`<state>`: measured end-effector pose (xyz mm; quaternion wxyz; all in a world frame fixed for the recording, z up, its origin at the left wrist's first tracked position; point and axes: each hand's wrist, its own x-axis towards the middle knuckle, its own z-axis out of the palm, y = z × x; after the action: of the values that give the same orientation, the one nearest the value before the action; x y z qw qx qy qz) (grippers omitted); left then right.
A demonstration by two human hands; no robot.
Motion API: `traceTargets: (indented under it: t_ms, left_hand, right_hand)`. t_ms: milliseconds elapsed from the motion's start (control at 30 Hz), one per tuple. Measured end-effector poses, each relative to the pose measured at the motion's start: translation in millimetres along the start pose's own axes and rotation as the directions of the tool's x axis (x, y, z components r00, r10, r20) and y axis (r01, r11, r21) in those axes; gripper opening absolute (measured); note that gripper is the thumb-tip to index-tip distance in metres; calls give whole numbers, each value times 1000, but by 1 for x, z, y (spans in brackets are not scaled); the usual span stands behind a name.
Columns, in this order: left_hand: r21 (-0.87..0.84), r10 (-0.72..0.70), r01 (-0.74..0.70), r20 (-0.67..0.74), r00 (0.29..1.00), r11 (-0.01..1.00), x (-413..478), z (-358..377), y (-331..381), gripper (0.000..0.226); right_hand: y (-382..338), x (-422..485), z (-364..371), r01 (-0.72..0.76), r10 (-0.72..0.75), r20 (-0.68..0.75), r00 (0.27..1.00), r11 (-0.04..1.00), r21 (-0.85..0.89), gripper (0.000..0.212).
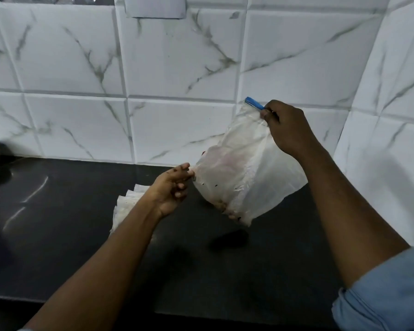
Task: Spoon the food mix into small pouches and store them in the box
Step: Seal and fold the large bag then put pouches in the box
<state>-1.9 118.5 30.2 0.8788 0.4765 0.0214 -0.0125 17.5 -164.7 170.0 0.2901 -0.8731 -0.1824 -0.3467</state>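
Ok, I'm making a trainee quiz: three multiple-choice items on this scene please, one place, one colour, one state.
1. The small pouches lie: A in a box; B on the counter; C on a shelf.
2. The zip strip of the bag is: A red; B blue; C green.
3. The bag is: A flat on the counter; B on a hook; C held up by both hands.
B: stacked on the dark counter. B: blue strip at its top. C: right hand pinches the top, left hand its side.
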Motion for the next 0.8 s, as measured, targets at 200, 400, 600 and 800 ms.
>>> traceTargets:
  t_ms: [200, 400, 600, 800]
  left_hand:
    - [4, 19, -19, -74, 997, 1000, 3, -5, 1, 24]
    - [541, 512, -278, -347, 786, 794, -4, 29, 19, 51]
    - [852, 495, -496, 509, 705, -168, -26, 111, 84, 55]
    - [841, 376, -444, 537, 755, -309, -21, 116, 131, 15]
  right_hand:
    - [2, 0, 1, -37, 37, 16, 999, 999, 12, 25]
    - [-19, 0, 11, 20, -28, 117, 993, 997, 73, 21]
    - [-48, -4, 26, 143, -154, 254, 955, 988, 61, 22]
    - [-28, -2, -2, 41, -48, 446, 894, 999, 25, 27]
